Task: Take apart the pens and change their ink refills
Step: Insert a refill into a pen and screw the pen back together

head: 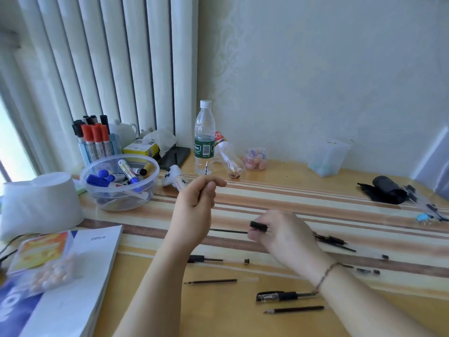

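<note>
My left hand (198, 199) is raised over the striped table (315, 190), shut on a thin pen part (206, 167) held upright, metal tip up. To the right and lower, my right hand (284, 237) grips a black pen grip section (258, 226), from which a thin dark refill (228, 231) sticks out to the left just above the table. Lying in front of me are a clear barrel with a black grip (216, 260), two loose refills (210, 281) (294, 310) and a capped black pen (283, 296). More pen pieces (332, 240) lie beyond my right wrist.
A clear bowl of markers (119, 190) and a marker holder (96, 142) stand at the left, a water bottle (204, 139) behind my left hand. An Office booklet (80, 276), a white roll (38, 203), a black rolled bag (388, 193) and a clear tub (326, 156) sit around the edges.
</note>
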The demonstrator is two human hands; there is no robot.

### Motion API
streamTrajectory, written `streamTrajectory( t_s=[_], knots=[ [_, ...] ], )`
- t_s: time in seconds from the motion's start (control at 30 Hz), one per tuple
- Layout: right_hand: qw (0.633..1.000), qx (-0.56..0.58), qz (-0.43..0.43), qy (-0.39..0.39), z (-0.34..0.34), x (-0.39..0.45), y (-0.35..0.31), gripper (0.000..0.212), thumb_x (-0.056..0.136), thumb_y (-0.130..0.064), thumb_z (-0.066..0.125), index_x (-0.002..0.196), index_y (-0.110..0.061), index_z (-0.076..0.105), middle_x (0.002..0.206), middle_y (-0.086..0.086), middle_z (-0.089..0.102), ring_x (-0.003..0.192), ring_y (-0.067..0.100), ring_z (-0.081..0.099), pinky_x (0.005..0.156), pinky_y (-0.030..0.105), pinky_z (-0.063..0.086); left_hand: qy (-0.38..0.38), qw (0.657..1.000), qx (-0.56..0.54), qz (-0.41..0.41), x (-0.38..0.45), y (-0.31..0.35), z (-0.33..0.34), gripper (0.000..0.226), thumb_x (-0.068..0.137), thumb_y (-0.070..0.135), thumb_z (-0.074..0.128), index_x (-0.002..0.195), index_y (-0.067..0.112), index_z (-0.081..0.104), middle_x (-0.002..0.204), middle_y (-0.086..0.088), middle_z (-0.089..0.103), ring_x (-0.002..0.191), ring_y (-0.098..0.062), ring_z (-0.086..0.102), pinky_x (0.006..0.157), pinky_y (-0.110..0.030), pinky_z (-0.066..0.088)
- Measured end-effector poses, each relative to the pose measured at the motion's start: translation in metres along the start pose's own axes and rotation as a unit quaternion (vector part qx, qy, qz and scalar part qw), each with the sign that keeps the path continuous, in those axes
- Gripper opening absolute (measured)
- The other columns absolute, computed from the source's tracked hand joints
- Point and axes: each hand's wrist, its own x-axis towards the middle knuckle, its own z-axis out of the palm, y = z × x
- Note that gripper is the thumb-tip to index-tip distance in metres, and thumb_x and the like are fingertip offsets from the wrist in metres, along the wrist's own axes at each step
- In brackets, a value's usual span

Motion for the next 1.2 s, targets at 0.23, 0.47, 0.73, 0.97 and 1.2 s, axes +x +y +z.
streamTrajectory(
  t_s=[0.23,0.47,0.73,0.97,1.2],
  knots=[
    [0.999,0.033,-0.010,-0.015,0.027,0.004,-0.008,0.018,0.083,-0.051,0.060,0.089,-0.035,0.066,0.089,-0.019,0.065,0.085,0.002,0.059,0.074,0.027,0.051,-0.088,0.987,-0.123,-0.061,-0.004,0.008,0.002,0.026,0.099,0.016,0.042,0.085,0.011,0.063,0.060,0.008,0.038,0.056,-0.011,0.033,0.056,-0.018,0.033],
    [0.786,0.615,0.056,-0.037,0.000,-0.003,-0.005,0.043,0.075,-0.046,0.071,0.087,-0.005,0.072,0.039,0.003,0.028,0.036,0.013,0.020,0.044,0.026,0.023,-0.312,0.895,-0.295,-0.121,-0.019,0.021,0.027,0.026,0.099,0.018,0.041,0.084,0.012,0.061,0.061,0.005,0.030,0.056,-0.013,0.023,0.056,-0.023,0.024],
    [0.718,0.695,0.029,0.012,-0.007,-0.019,-0.001,0.027,0.070,-0.037,0.079,0.076,-0.012,0.072,0.061,0.021,0.045,0.045,0.023,0.029,0.049,0.030,0.049,-0.368,0.861,-0.321,-0.141,-0.030,0.022,0.041,0.025,0.099,0.016,0.041,0.087,0.011,0.062,0.062,0.002,0.028,0.055,-0.011,0.026,0.057,-0.027,0.021],
    [0.691,0.693,0.055,0.201,-0.040,-0.021,0.038,0.018,0.090,-0.035,0.052,0.083,-0.020,0.058,0.060,0.003,0.057,0.036,0.012,0.026,0.040,0.026,0.023,-0.370,0.881,-0.240,-0.172,-0.032,0.019,0.048,0.020,0.098,0.016,0.040,0.094,0.008,0.058,0.060,0.008,0.030,0.053,-0.007,0.025,0.052,-0.016,0.027],
    [0.862,0.502,-0.036,0.060,-0.021,-0.027,0.024,0.024,0.073,-0.037,0.071,0.072,-0.026,0.049,0.046,0.003,0.053,0.048,0.015,0.048,0.054,0.029,0.050,-0.261,0.922,-0.244,-0.149,-0.040,0.025,0.068,0.027,0.099,0.023,0.046,0.110,0.000,0.055,0.056,0.008,0.047,0.052,-0.010,0.036,0.053,-0.017,0.041]
  ],
)
